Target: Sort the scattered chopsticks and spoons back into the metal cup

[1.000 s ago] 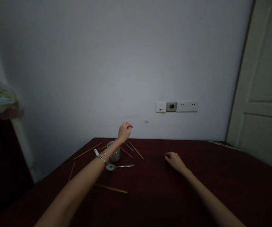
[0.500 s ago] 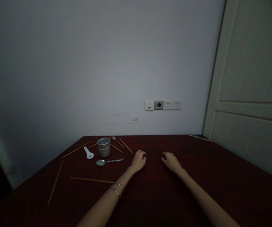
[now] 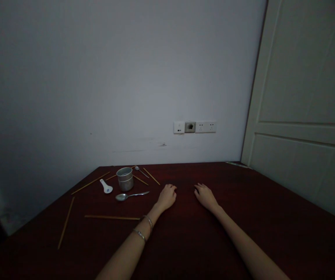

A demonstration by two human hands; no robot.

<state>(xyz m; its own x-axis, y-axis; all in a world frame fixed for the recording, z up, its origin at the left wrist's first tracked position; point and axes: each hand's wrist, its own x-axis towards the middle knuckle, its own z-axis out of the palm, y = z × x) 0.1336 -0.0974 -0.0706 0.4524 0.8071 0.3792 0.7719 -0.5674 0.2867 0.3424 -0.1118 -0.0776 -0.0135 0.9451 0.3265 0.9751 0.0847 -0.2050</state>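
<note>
My left hand [image 3: 166, 197] rests on the dark red table [image 3: 182, 233], its fingers loosely bent and nothing in them. Across a gap lies my right hand [image 3: 206, 196], palm down with the fingers apart, also holding nothing. Nearest to my left hand is a metal spoon [image 3: 121, 197], handle pointing its way. Behind that spoon stands a grey metal cup [image 3: 125, 184], upright. A white soup spoon [image 3: 107, 189] lies left of the cup, and a small long-handled spoon [image 3: 142, 172] lies behind it to the right. One chopstick [image 3: 109, 217] reaches to my left wrist, its end hidden there.
Several more chopsticks lie scattered, among them one at the front left [image 3: 66, 223] and one near the left edge [image 3: 90, 183]. The wall [image 3: 144, 97] with sockets [image 3: 205, 126] borders the table's back. A pale door [image 3: 298, 155] stands on the right.
The view has shifted slightly, so everything sits a little further left and higher. The fingers of my right hand look more spread than before. The objects on the table have kept their places.
</note>
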